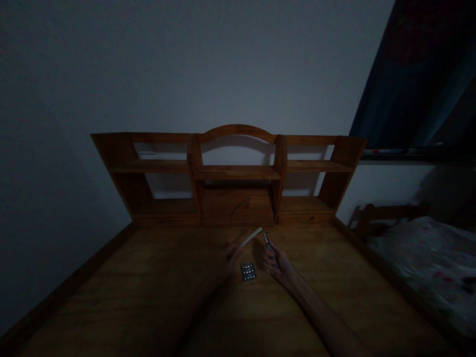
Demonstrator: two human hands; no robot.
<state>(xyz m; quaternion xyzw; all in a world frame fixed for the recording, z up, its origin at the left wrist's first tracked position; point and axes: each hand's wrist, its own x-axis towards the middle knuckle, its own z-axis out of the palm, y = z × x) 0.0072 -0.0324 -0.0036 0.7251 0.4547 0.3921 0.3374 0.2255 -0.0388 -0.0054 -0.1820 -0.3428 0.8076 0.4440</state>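
My left hand (232, 255) is closed round one end of a slim pale stick (251, 237). The stick slants up to the right and has a rounded far end; its exact kind cannot be made out. In my right hand (279, 263) is a slim tool (268, 244) with a dark handle and a light, bent tip, its lower part hidden by my fingers. The tips of the stick and the tool are close together but apart. Between my hands, flat on the wooden desk (148, 287), lies a small dark square card (248, 271) with rows of little white shapes.
A wooden shelf unit (238, 172) stands along the desk's back edge, against a pale wall (230, 69). Raised wooden rims edge the desk's sides. To the right are a bed with light patterned bedding (427, 263) and a dark curtain (412, 84). The room is dim.
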